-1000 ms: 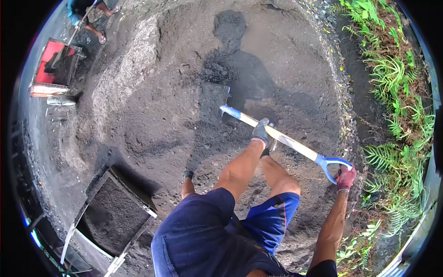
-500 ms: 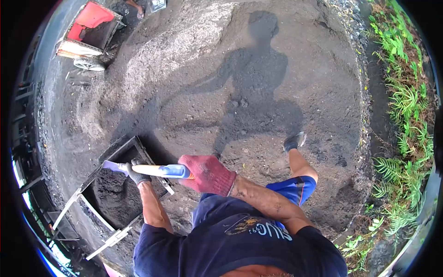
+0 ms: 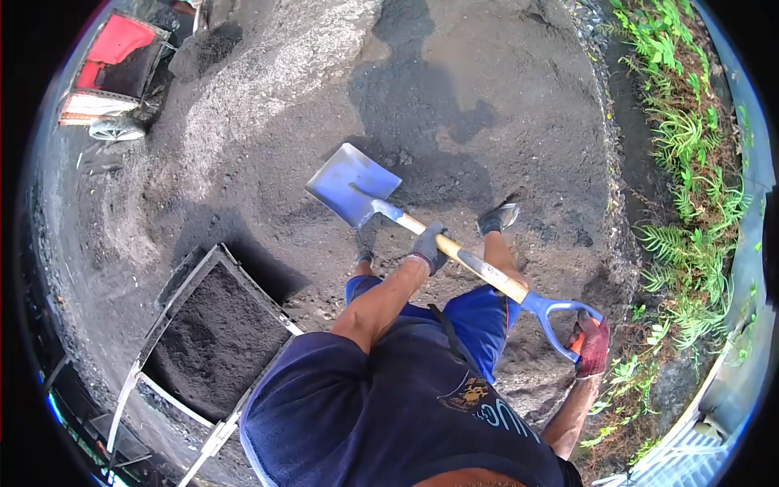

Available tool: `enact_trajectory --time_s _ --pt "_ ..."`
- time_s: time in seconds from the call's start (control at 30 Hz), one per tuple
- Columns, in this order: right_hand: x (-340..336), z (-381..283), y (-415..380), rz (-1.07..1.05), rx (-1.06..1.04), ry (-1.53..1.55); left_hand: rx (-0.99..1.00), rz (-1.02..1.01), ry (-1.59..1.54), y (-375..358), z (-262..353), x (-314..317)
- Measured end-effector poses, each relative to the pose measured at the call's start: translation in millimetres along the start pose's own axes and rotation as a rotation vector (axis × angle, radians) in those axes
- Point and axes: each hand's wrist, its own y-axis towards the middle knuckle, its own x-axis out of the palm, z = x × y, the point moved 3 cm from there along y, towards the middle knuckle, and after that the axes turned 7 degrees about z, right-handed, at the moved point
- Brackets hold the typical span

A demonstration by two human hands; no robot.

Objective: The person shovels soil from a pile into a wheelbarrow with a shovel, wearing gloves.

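Observation:
A shovel [image 3: 479,266] with a blue square blade and wooden shaft lies slantwise across my body. My left hand [image 3: 430,247], in a dark grey glove, is wrapped around the shaft below the blade. At the other end, my right hand [image 3: 591,345], in a red glove, grips the blue D-shaped handle. The blade [image 3: 355,185] is bare and sits over the dirt ground in front of my feet. To my left stands a cart [image 3: 182,418] with a metal frame, filled with dark soil [image 3: 215,345].
Another cart [image 3: 122,40], with red inside and a wheel [image 3: 116,128], stands at the far left beside a mound of dark soil [image 3: 204,50]. Dirt ground [image 3: 519,122] spreads ahead. Ferns [image 3: 677,138] grow along the right edge, near a pale wall [image 3: 751,243].
The shovel has swung from over the near cart to the right, its blade now over the ground. My right hand moved right and down; my left hand moved right with the shaft.

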Motion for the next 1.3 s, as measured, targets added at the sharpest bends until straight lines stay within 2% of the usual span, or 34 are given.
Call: enact_trajectory --time_s 0.07,0.1,0.13,0.2,0.37,0.4,0.5,0.57,0.67,0.7,0.8,0.87,0.97,1.0,1.1,1.3 --pt "-29.2 17.2 -11.8 0.085 0.046 0.058 -0.079 -0.013 0.065 3.3 -42.5 3.1" --pt "-36.8 19.6 -21.1 0.111 0.104 0.095 -0.134 0.046 0.140 9.5 -61.0 -2.9" --pt "-38.8 23.7 -28.2 0.147 0.126 0.125 -0.186 0.105 0.214 16.7 -73.4 -9.7" --pt "-40.4 37.5 -30.7 0.178 0.162 0.127 -0.216 0.101 0.236 31.6 -87.2 -19.7" --pt "-24.9 30.5 -41.6 0.254 0.142 0.094 -0.215 0.112 0.334 39.4 -91.2 -21.3" --pt "-34.6 36.9 -35.3 0.236 0.150 0.066 -0.261 0.112 0.263 42.2 -94.3 -22.1" --pt "-29.8 -3.1 -43.3 0.275 0.095 0.050 -0.259 0.152 0.321 28.1 -101.9 -11.5" --pt "-38.8 0.4 -32.4 0.288 0.117 0.046 -0.257 0.155 0.340 36.8 -110.8 -15.3" --pt "-27.9 -1.8 -15.8 0.242 0.130 0.023 -0.356 0.201 0.240 58.5 -111.0 -11.8" --pt "-21.3 12.8 -6.0 0.253 0.149 0.045 -0.294 0.157 0.310 67.9 -101.1 -6.6" --pt "19.5 23.8 0.5 0.195 0.105 0.100 -0.269 0.190 0.413 108.4 -65.6 -10.8" --pt "37.0 34.1 2.1 0.170 0.067 0.169 -0.152 0.130 0.522 113.9 -43.2 -1.7" --pt "35.3 41.9 -5.2 0.155 0.114 0.134 -0.088 0.233 0.486 78.2 -40.6 9.6" --pt "33.2 41.0 -12.9 0.169 0.129 0.132 -0.130 0.173 0.485 97.5 -45.9 -10.4" --pt "13.7 50.8 -31.6 0.193 0.108 0.163 -0.151 0.186 0.458 74.2 -54.4 -16.1" --pt "-7.4 140.6 -56.7 0.182 0.144 0.351 -0.088 0.094 0.512 57.1 -43.9 -35.9"
